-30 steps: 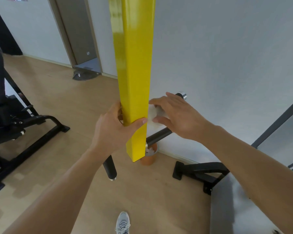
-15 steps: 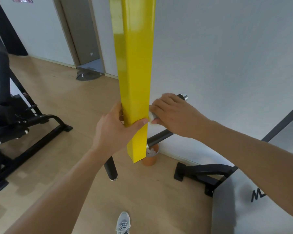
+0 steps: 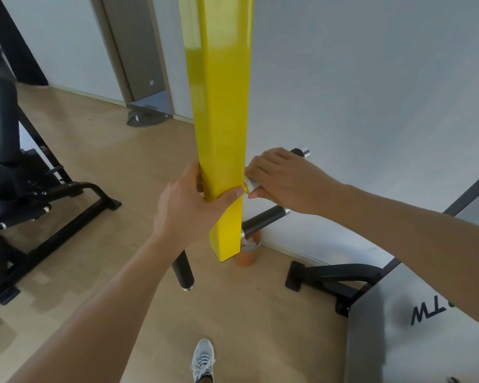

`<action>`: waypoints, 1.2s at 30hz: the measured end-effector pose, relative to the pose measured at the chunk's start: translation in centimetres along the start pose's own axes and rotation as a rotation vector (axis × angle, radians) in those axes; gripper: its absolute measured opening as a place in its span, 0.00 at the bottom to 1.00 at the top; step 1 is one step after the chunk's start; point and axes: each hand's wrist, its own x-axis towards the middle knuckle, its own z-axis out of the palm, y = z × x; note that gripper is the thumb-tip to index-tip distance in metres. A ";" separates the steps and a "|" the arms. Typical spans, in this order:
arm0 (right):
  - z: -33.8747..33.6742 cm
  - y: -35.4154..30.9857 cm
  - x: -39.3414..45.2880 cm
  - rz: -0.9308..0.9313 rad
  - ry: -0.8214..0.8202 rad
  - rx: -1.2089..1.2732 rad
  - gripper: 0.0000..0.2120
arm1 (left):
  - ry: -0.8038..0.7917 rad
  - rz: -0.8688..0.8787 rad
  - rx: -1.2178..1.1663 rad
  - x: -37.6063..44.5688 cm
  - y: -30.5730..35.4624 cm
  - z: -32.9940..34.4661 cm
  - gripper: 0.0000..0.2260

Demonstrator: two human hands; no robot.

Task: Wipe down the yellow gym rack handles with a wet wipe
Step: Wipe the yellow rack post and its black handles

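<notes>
From the head camera, we saw a glossy yellow square steel post [image 3: 219, 111] hanging down the middle of the frame, its lower end above the pale wooden floor [image 3: 89, 161]. The left hand [image 3: 190, 205] gripped the post near that end, palm against its left face and thumb wrapped across the front. The right hand [image 3: 284, 179] sat just to the right of the post, its fingers [image 3: 263, 163] curled over a black cylindrical handle [image 3: 299, 152] that stuck out toward the grey wall [image 3: 371, 92]. Under those fingers a white wet wipe [image 3: 250, 186] showed as a small bunched patch, touching the post's right edge beside the left thumb; it seemed to be wrapped round the handle, though most of it was hidden by the hand.

Below, a second black handle [image 3: 264, 219] projected right from the post, and a third [image 3: 183, 273] pointed down toward us. An orange round bin [image 3: 246, 257] with white crumpled scraps in it stood on the floor behind the post's end. A black padded gym machine [image 3: 17, 189] occupied the left side, a grey shoe [image 3: 203, 359] sat at the bottom edge.
</notes>
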 end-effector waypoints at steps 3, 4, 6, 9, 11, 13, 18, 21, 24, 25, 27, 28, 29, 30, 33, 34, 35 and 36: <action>-0.7 1.4 -0.5 0.001 -0.068 -0.049 0.24 | -0.005 0.009 0.009 0.0 0.0 0.0 0.37; -0.9 2.2 -0.7 0.002 -0.093 -0.073 0.26 | -0.004 0.013 0.016 0.0 0.0 0.0 0.36; -1.0 3.2 -1.1 0.010 -0.116 -0.096 0.26 | 0.003 0.017 0.033 0.1 0.0 0.0 0.35; -0.6 2.8 -0.7 0.001 -0.110 -0.072 0.25 | 0.024 0.025 0.053 0.2 0.1 0.0 0.35; -0.5 1.6 0.1 -0.021 -0.069 -0.038 0.23 | 0.037 0.034 0.060 0.2 0.1 0.0 0.34; -0.1 0.2 1.2 -0.075 -0.022 -0.032 0.21 | 0.051 0.042 0.057 0.1 0.1 0.1 0.34; -0.6 1.3 1.0 -0.086 -0.091 -0.001 0.23 | 0.009 0.059 -0.017 0.1 -0.2 -0.1 0.34; -1.1 4.5 -1.1 -0.016 -0.137 -0.060 0.24 | 0.000 0.066 -0.016 0.1 -0.2 -0.1 0.33; -1.3 4.6 -1.4 -0.020 -0.134 -0.069 0.22 | 0.014 0.070 0.018 0.0 -0.1 0.0 0.34; -1.3 3.8 -0.8 -0.042 -0.118 -0.050 0.22 | 0.019 0.067 0.023 0.0 0.0 0.0 0.34; -1.1 1.3 0.6 -0.095 -0.068 -0.026 0.18 | 0.024 0.063 0.014 -0.1 -0.1 0.0 0.32; -0.7 0.2 1.2 -0.128 -0.033 -0.026 0.15 | 0.021 0.061 0.000 -0.1 -0.1 -0.1 0.32; -0.4 -0.7 1.7 -0.141 -0.025 -0.024 0.14 | 0.016 0.058 -0.020 -0.2 -0.1 -0.1 0.33; -0.3 -1.3 2.0 -0.132 -0.045 -0.010 0.15 | 0.012 0.055 -0.037 -0.3 -0.1 -0.1 0.33; -0.5 -1.4 1.6 -0.063 -0.092 0.002 0.21 | 0.014 0.041 -0.062 -0.5 -0.3 -0.3 0.33; -0.7 -0.9 1.1 -0.034 -0.079 0.007 0.22 | 0.011 0.035 -0.066 -0.5 -0.3 -0.3 0.33; -0.8 -0.1 0.5 -0.001 -0.081 0.020 0.23 | 0.006 0.030 -0.070 -0.5 -0.2 -0.3 0.33; -1.0 0.8 -0.1 0.031 -0.090 0.040 0.24 | -0.002 0.026 -0.070 -0.5 -0.1 -0.3 0.33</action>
